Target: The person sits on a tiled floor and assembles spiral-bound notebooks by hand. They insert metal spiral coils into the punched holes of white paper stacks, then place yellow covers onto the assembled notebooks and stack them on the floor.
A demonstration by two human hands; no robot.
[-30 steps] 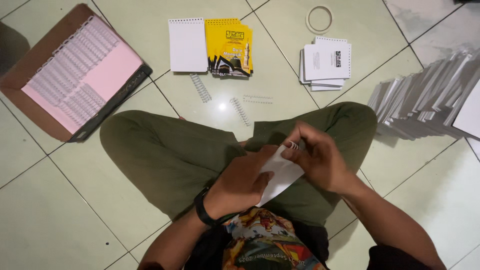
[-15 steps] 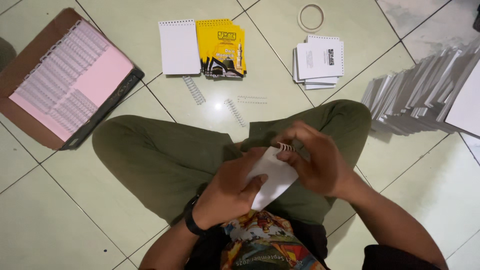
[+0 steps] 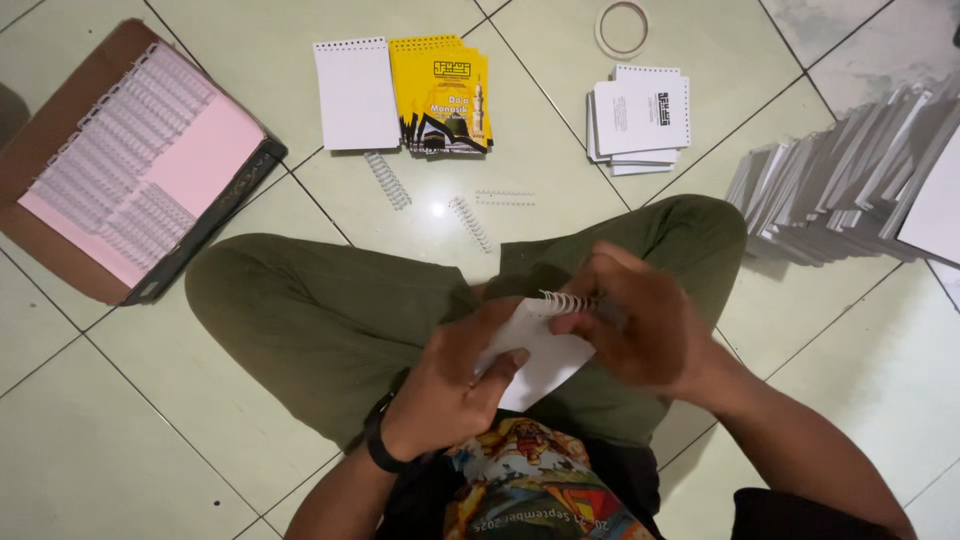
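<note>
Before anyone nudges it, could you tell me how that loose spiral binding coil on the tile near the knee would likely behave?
The spiral binding coil looks thin and open, so probably very light and springy. Being round along its length, it would likely roll or skid on the glossy floor tiles. Its fine loops could bend or snag if squeezed.

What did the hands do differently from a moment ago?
Very little. The left hand kept its hold on the small white booklet, and the right hand stayed at the spiral coil on its top edge, with the fingers only shifting slightly. The yellow booklets, loose coils, tape roll and box of coils on the floor did not move.
</note>
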